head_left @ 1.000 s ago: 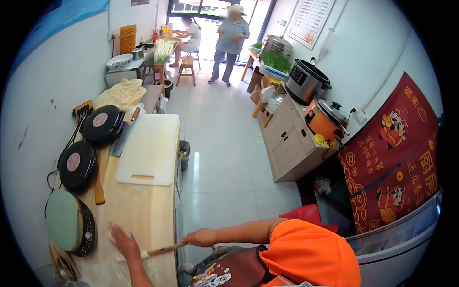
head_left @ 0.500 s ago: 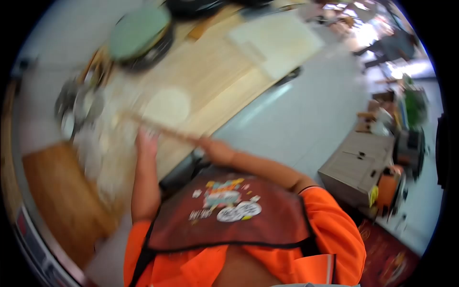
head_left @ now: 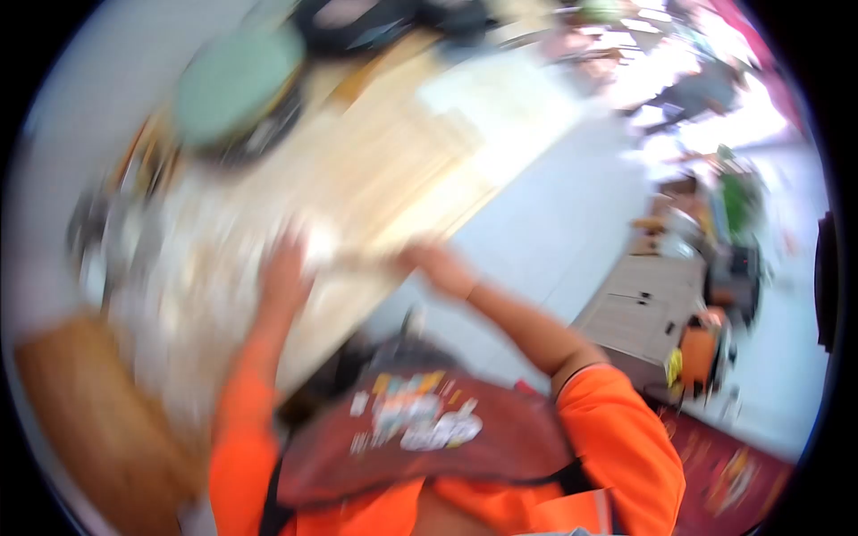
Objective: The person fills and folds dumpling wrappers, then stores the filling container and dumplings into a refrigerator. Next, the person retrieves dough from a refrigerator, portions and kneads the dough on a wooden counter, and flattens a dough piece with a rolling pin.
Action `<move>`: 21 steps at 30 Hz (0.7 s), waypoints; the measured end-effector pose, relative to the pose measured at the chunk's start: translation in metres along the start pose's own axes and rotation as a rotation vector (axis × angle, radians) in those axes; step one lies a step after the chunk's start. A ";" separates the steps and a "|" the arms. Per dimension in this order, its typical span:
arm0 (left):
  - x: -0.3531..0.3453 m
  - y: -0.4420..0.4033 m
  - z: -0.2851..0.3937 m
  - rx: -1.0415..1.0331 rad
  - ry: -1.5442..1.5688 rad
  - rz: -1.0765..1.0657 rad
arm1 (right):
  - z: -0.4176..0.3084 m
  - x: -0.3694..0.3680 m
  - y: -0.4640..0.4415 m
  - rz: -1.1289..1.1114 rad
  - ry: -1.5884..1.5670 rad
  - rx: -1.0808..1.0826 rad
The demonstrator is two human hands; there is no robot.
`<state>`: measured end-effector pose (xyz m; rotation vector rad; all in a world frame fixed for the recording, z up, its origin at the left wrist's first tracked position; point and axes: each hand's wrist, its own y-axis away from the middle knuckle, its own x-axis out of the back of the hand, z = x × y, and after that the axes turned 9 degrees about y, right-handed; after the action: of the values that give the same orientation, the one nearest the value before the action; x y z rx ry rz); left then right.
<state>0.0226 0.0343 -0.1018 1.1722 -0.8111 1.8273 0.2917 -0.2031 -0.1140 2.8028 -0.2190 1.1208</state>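
My right hand (head_left: 436,265) is closed round the end of a thin wooden rolling pin (head_left: 362,262), at the table's front edge. The pin is smeared by motion and runs left toward the dough sheet. My left hand (head_left: 286,272) is beside a pale dough sheet (head_left: 320,243) and seems to touch its left edge. Blur hides the left fingers, so I cannot tell whether they grip the dough or the pin's far end. Both lie over a floured wooden work board (head_left: 393,143).
A round green lid (head_left: 237,85) tops a dark pan at the back left. Metal bowls (head_left: 94,223) stand at the far left. A white cutting board (head_left: 500,94) lies at the back right, a brown wooden board (head_left: 98,420) at the lower left. A grey cabinet (head_left: 639,304) stands right.
My right hand has moved right and slightly up with the rolling pin. My left hand has moved up to the dough, which now looks smaller and partly covered. The whole view has shifted.
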 end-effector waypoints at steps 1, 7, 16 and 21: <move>0.000 0.038 -0.001 -0.006 0.075 -0.058 | -0.007 -0.009 0.027 0.035 0.064 -0.030; 0.013 0.131 -0.011 -0.064 -0.075 -0.050 | -0.084 -0.048 0.060 -0.120 0.283 0.271; 0.022 -0.003 -0.026 0.207 -0.160 0.012 | -0.074 -0.061 0.029 -0.195 0.197 0.053; 0.005 0.094 0.014 0.006 -0.081 -0.158 | -0.093 -0.082 0.084 -0.327 -0.123 -0.087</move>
<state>-0.0549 -0.0201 -0.1009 1.2844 -0.7363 1.6637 0.1554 -0.2632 -0.0987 2.7012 0.1713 0.8452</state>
